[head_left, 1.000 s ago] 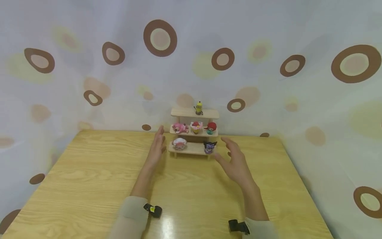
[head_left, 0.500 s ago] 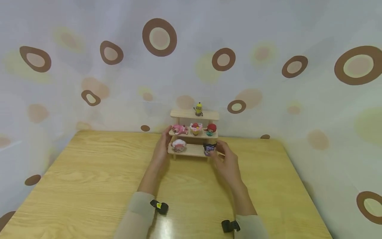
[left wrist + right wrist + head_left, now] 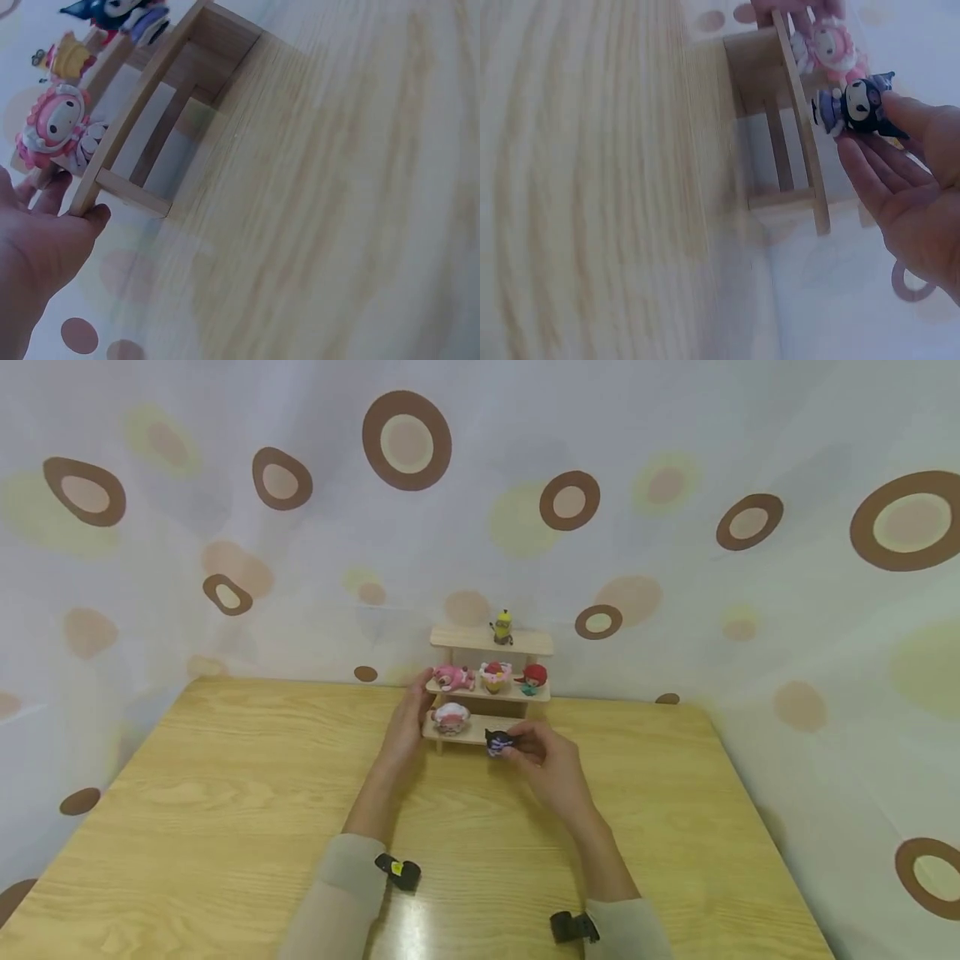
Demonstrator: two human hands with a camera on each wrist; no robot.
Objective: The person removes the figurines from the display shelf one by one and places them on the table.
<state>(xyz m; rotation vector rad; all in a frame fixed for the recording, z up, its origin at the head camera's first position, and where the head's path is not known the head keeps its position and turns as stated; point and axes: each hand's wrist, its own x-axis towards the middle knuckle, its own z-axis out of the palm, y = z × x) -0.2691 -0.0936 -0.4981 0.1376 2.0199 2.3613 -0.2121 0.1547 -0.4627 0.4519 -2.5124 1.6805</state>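
Observation:
My right hand (image 3: 557,774) pinches a figurine (image 3: 498,742) with a black pointed hood and a purple outfit, in front of the bottom tier. In the right wrist view the figurine (image 3: 861,105) is between thumb and fingers, close to the board. My left hand (image 3: 403,727) grips the left end of the three-tier wooden display shelf (image 3: 474,731); in the left wrist view its thumb and fingers lie around the board's end. Beside that hand, a figurine in a pink-and-white hood (image 3: 61,124) sits on the bottom tier.
On the middle tier are a pink bear figurine (image 3: 453,677), a cupcake-like figurine (image 3: 494,677) and a red-haired figurine (image 3: 532,679). A yellow Minion figurine (image 3: 502,627) stands on top. The shelf is on a wooden table (image 3: 225,802) against a patterned backdrop (image 3: 315,560).
Both hands have moved in to the shelf. The left took hold of its left end. The right took the black-hooded figurine from the bottom tier's right end and shifted it left.

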